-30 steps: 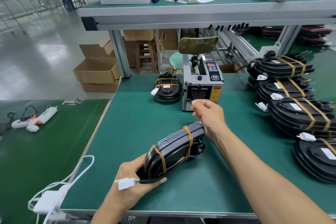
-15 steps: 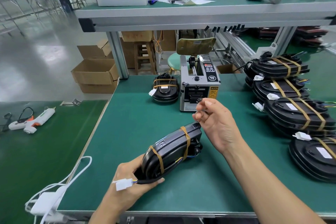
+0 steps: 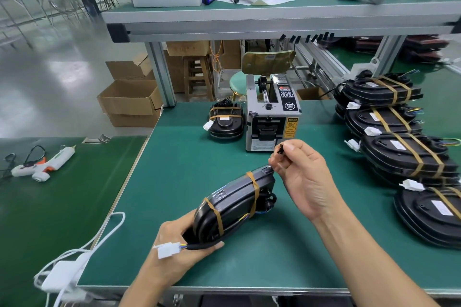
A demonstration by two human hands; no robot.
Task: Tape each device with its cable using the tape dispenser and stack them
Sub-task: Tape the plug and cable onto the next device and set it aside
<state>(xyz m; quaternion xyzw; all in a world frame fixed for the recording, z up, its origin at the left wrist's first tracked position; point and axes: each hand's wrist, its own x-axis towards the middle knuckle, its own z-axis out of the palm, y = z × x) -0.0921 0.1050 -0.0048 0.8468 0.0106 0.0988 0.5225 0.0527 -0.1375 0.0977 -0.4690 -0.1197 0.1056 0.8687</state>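
hands at a green workbench (image 3: 174,162): the left hand (image 3: 179,252) grips a black device (image 3: 234,204) bound with two tan tape bands, tilted above the mat, its white connector (image 3: 166,250) lying across the knuckles. the right hand (image 3: 303,177) pinches a small dark strip (image 3: 280,149) just before the tape dispenser (image 3: 272,117). taped devices (image 3: 389,132) lie stacked at right.

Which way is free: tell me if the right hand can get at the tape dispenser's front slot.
Probably yes. The right hand hovers just in front of the tape dispenser, with only bare mat between them, though its fingers already pinch a small dark piece.
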